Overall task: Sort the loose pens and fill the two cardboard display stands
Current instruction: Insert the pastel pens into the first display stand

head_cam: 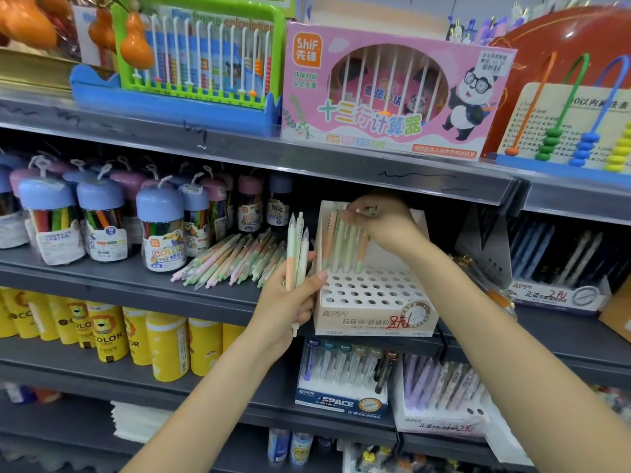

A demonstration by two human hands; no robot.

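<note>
1. Left hand (290,298): I read its grip as grasping a small bundle of pens (297,249), held upright with tips up. This keeps a ready supply just beside the display stand (372,314), so the other hand can draw from it without returning to the shelf.

2. Right hand (379,221): its grip pinches the top end of one pen (367,210) above the back row of the stand. The fingers are curled over the pen's end; the pen's lower part is largely hidden behind the hand, so I cannot tell whether it is already seated in a hole.

3. Display stand: white cardboard, stepped, with a top face punched in a regular grid of round holes. It sits at the front edge of the grey shelf (112,274). A few pens stand in the rearmost row, leaning back against the raised cardboard panel; the front rows are unfilled. I judge the fill as early.

4. Loose pens (235,259): a pile lies flat on the shelf, just left of the stand, fanned diagonally. Barrels are slim, smooth plastic in matte pastel green, peach and pink, two-toned.

5. A second matching stand is not clearly identifiable in this view.
</note>
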